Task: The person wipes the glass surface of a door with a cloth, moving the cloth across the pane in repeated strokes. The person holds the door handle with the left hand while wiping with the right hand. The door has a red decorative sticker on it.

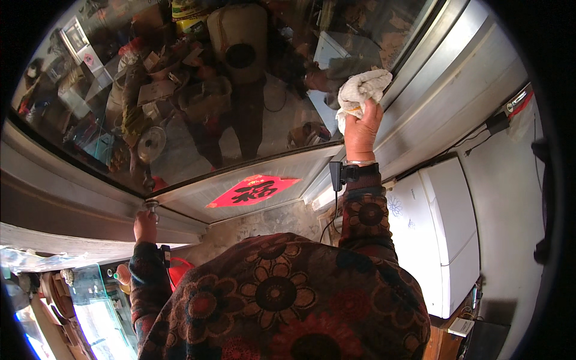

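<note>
A crumpled white cloth (363, 87) is in my right hand (363, 130), pressed at the right side of a dark glass door pane (279, 103) near its metal frame. The pane mirrors a room, so reflections and things behind it are hard to tell apart. My left hand (145, 227) grips a round metal door knob (151, 204) at the lower left of the door. Below the glass, a red paper sign (253, 191) with a black character is stuck on the pale lower door panel (288, 173).
To the right stands a white refrigerator (432, 234) against the wall. Cables and a black adapter (497, 123) run along that wall. A red object (180, 270) shows beside my left arm. At the lower left are glass panels (101, 310) and stored items.
</note>
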The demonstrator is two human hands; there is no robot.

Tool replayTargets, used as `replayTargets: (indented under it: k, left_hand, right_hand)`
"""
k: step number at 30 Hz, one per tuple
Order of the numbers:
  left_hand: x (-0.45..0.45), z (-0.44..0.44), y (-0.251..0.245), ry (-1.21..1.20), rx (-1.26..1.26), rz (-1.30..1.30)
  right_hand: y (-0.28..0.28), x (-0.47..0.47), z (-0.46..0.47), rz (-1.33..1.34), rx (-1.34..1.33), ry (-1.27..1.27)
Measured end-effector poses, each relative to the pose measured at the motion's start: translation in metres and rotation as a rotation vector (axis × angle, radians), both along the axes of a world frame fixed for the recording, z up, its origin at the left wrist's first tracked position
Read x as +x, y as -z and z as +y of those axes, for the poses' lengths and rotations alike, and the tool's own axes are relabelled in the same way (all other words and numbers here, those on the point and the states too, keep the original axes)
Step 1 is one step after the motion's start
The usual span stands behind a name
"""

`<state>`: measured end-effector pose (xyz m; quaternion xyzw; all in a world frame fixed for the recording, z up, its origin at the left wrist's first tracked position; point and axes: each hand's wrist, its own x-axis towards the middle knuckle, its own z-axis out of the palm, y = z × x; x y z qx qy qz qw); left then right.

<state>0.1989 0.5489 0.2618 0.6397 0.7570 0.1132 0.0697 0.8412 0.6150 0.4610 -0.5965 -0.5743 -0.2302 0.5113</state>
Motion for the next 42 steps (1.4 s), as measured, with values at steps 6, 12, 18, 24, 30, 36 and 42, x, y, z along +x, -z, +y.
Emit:
replayTargets:
  k: [6,12,18,24,30,36,42]
  left_hand:
    - [0.003,0.0,-0.002,-0.042,-0.007,-0.014]
    - [0.002,0.0,-0.002,0.031,0.042,-0.02]
    - [-0.001,0.002,0.002,0.047,0.031,-0.007]
    - [0.002,0.001,-0.001,0.031,0.05,-0.051]
    - [0.003,0.001,-0.001,0.042,0.047,-0.056]
    - [0.006,0.0,-0.005,0.059,0.027,-0.041]
    - [0.003,-0.001,-0.001,0.043,0.041,-0.072]
  right_hand:
    - [-0.004,0.003,0.014,0.383,0.096,-0.211]
    - [-0.005,-0.017,0.008,0.457,0.054,-0.316]
    - [0.003,-0.051,-0.001,0.204,0.006,-0.25]
    - [0.024,-0.082,-0.008,0.14,-0.072,-0.326]
    - [0.043,-0.101,-0.011,0.045,-0.083,-0.304]
    - [0.065,-0.118,-0.019,-0.148,-0.21,-0.359]
    - [0.09,-0.122,-0.024,-0.39,-0.27,-0.326]
